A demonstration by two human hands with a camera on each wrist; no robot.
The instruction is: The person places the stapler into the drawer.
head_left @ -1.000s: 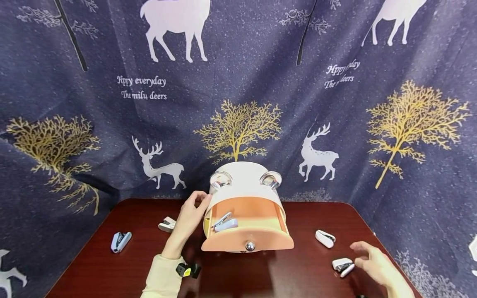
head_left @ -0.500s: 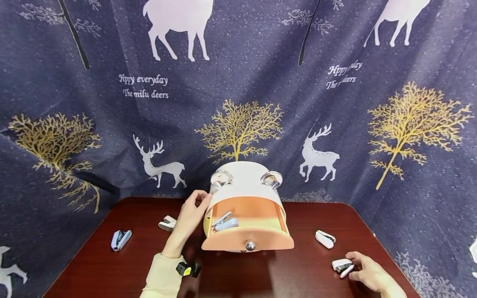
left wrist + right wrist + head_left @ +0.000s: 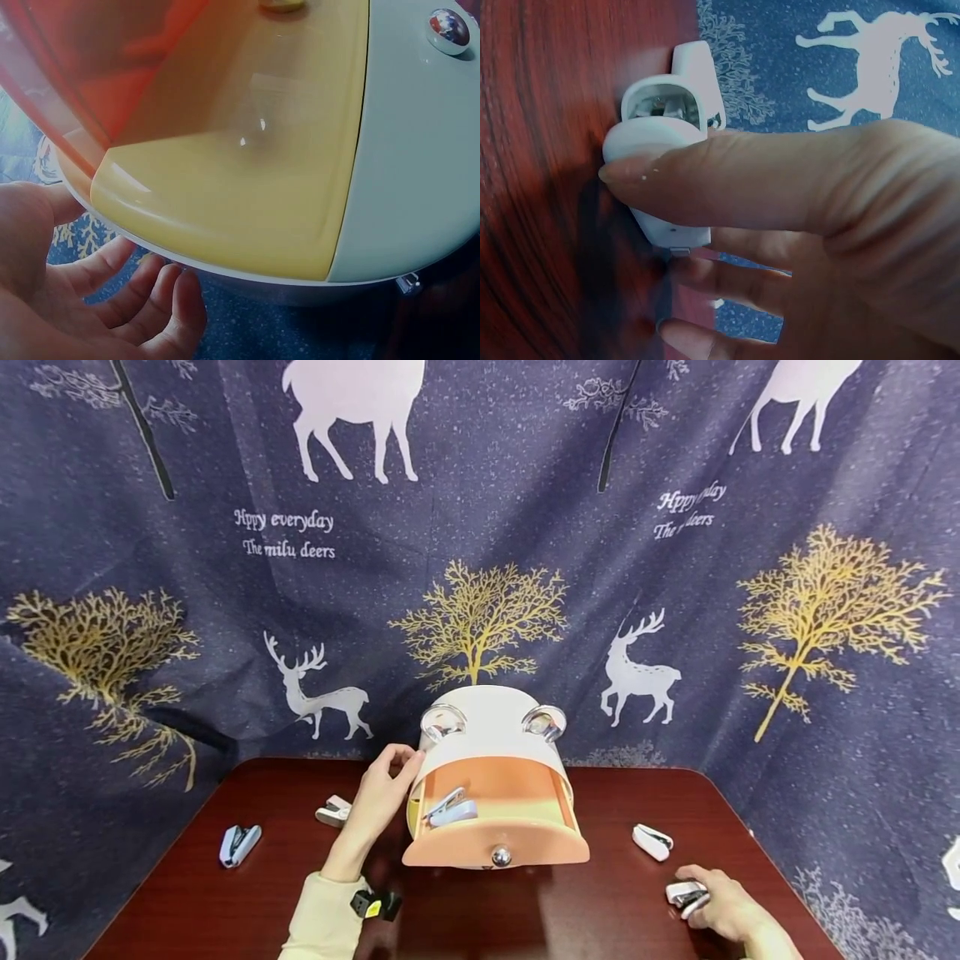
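In the head view my right hand (image 3: 720,906) is at a small white stapler (image 3: 681,891) on the table's right side. The right wrist view shows the thumb pressed along the white stapler (image 3: 649,135), other fingers on its far side. My left hand (image 3: 378,797) touches the left side of a white rounded drawer box (image 3: 483,722) with two shiny domed eyes. An orange drawer (image 3: 450,845) is pulled out, and a light blue stapler (image 3: 456,812) lies in its left part. In the left wrist view, left fingertips lie along the box's rim beside a yellow drawer (image 3: 240,195).
Another white stapler (image 3: 652,842) lies farther back on the right. On the left are a blue stapler (image 3: 240,846) and a white and grey stapler (image 3: 333,811), partly behind my left arm. The dark red table (image 3: 592,902) ends against a blue deer-patterned curtain (image 3: 525,635).
My right hand has moved left and down onto the white stapler; earlier it hovered to its right. My left hand, the box and its drawer have stayed put.
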